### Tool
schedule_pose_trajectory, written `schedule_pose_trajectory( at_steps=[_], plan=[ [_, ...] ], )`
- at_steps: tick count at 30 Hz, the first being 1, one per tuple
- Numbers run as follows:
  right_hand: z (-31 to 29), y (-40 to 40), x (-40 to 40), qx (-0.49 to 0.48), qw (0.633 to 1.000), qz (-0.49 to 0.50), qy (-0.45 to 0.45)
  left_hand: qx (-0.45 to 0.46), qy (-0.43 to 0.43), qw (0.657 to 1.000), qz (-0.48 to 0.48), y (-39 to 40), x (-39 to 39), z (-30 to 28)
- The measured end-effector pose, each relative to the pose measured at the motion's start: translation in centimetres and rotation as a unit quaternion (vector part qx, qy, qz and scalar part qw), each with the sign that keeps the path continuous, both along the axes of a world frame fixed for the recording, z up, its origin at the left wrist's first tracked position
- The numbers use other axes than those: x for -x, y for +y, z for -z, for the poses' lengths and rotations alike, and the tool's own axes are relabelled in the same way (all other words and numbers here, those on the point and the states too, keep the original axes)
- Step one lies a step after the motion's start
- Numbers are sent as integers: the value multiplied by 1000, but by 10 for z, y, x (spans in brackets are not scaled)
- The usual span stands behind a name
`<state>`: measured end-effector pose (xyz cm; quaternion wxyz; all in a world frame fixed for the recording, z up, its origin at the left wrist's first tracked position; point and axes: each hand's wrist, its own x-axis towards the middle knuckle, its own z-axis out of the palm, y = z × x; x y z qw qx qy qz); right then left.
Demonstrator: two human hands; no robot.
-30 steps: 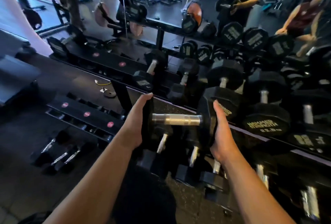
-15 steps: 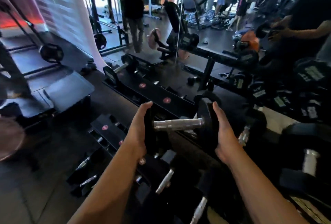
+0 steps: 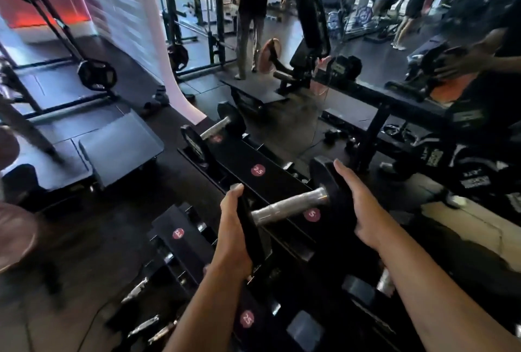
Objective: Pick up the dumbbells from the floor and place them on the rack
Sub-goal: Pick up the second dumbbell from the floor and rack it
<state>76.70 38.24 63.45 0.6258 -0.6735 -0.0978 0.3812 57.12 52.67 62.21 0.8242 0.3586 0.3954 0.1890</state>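
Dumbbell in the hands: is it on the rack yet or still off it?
Off the rack. The dumbbell hangs above the rack, left hand and right hand pressed flat on its ends, bar tilted up to the right.

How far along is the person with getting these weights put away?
Partly done: one black dumbbell with a silver handle already rests at the far end of the black rack with round red number labels. In hand: the left hand and right hand press on the end plates of another black dumbbell with a silver bar, held above the rack near the "5" label. Left: setting it down; several labelled spots look unfilled.
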Motion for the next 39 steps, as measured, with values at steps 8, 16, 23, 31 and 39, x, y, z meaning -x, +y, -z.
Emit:
schedule_pose_trajectory(
  at_steps=[8, 16, 23, 31, 39],
  plan=[
    [18, 120, -89, 47, 997, -66, -10, 76, 1, 995, -56, 90, -78, 46],
    [35, 187, -139, 90, 987, -129, -23, 144, 2, 986, -80, 128, -121, 77],
    [53, 224, -170, 122, 979, -164, -24, 155, -2, 984, -91, 155, -148, 118],
    [87, 242, -187, 117, 979, -164, 15, 166, -4, 980, -109, 162, -161, 171],
    [81, 252, -180, 132, 978, -148, -68, 135, 20, 983, -127, 162, -167, 153]
  ],
)
